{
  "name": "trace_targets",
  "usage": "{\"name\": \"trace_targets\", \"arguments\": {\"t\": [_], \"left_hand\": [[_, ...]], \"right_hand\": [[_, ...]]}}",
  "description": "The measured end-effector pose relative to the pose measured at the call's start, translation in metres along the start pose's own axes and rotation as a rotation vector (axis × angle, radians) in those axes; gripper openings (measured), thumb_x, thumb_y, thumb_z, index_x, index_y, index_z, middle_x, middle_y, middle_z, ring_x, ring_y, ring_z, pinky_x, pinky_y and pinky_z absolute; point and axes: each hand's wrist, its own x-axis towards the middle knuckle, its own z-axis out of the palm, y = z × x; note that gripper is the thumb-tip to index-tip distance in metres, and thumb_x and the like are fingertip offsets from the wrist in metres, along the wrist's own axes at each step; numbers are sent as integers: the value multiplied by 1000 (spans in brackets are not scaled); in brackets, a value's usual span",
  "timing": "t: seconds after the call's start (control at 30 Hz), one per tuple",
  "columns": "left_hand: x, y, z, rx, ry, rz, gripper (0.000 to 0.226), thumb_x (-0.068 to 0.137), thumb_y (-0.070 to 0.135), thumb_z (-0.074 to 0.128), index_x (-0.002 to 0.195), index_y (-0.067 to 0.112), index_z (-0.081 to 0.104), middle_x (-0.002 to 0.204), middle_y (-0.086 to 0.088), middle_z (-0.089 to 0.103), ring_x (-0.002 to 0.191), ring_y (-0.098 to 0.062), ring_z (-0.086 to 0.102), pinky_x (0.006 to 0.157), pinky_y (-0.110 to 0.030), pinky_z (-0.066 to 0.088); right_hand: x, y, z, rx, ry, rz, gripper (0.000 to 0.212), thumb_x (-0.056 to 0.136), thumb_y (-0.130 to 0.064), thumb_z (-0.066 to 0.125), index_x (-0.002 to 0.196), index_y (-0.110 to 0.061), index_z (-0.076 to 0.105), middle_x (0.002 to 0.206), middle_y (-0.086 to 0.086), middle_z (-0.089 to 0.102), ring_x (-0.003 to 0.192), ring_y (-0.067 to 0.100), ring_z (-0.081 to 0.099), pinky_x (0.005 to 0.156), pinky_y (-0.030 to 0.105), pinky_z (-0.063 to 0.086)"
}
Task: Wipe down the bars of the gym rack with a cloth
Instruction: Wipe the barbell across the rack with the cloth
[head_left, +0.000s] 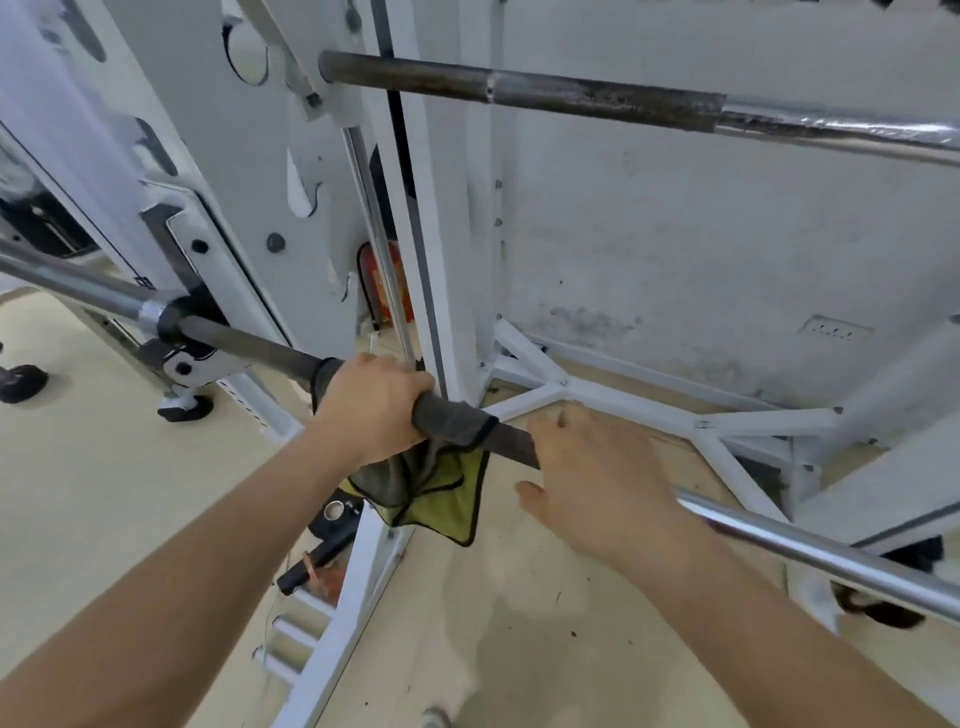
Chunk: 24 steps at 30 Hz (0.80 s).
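Two bars are crossing our view, and we are taking the lower bar (249, 344) as our landmark. Behind it the white rack frame (244, 156) is rising, its uprights running down to white base struts (639, 402) that are spreading over the pale floor (83, 467) beyond the bar's dark end. Well above the lower bar, an upper bar (597, 98) is running across toward the right, dark and rough near its end, shiny further along. A chromed rod (810, 551) is slanting down to the right, past the tip of the lower bar. Between the uprights behind the bar, something red (392, 291) is showing; we cannot tell what it is.

We are wrapping our left hand (371, 410) around the lower bar close to its free end, fingers curled tight together over the cloth (431, 467), which is lying between palm and bar. Its grey part is sleeving the bar just past the hand, and the rest is hanging directly beneath the bar, grey folds above and a yellow-green face with black edging below.

We are holding our right hand (602, 493) just beyond the bar's tip, flat and palm down, fingers extended side by side, thumb out, gripping nothing.
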Motion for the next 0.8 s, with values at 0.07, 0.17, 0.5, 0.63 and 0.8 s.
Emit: {"name": "trace_targets", "arguments": {"t": [0.07, 0.17, 0.5, 0.63, 0.8], "left_hand": [[-5, -4, 9, 18, 99, 36, 32, 65, 38, 74, 90, 25, 60, 83, 2, 60, 82, -25, 59, 76, -38, 42], [-9, -18, 20, -24, 221, 196, 26, 70, 32, 71, 89, 20, 57, 77, 0, 58, 74, -26, 59, 70, -37, 44], [-8, -141, 30, 10, 216, 278, 23, 71, 36, 69, 80, 19, 56, 61, 2, 55, 55, -24, 57, 55, -31, 43], [-10, -195, 29, -33, 114, 176, 19, 70, 34, 65, 77, 22, 52, 64, 2, 56, 61, -26, 58, 61, -34, 47], [-4, -189, 17, 35, -100, 105, 13, 77, 40, 58, 79, 29, 51, 68, 7, 57, 72, -22, 59, 63, -30, 43]], "right_hand": [[29, -42, 17, 18, 78, 26, 40, 92, -36, 56, 124, -17, 42, 116, 5, 53, 103, 25, 55, 79, 37, 41], [57, -54, 31, -36, 147, 139, 27, 94, -26, 49, 119, -18, 46, 96, 1, 63, 83, 22, 63, 64, 31, 43], [100, -27, 8, 621, -540, 264, 10, 75, -16, 64, 75, -11, 55, 55, 0, 51, 45, 16, 44, 48, 23, 36], [117, -17, 0, 898, -1013, 273, 12, 66, -9, 64, 77, -5, 62, 49, 2, 39, 39, 13, 34, 44, 21, 32], [110, -30, 2, 633, -690, 305, 29, 68, -22, 70, 95, -14, 68, 63, 0, 60, 55, 15, 56, 55, 26, 46]]}}
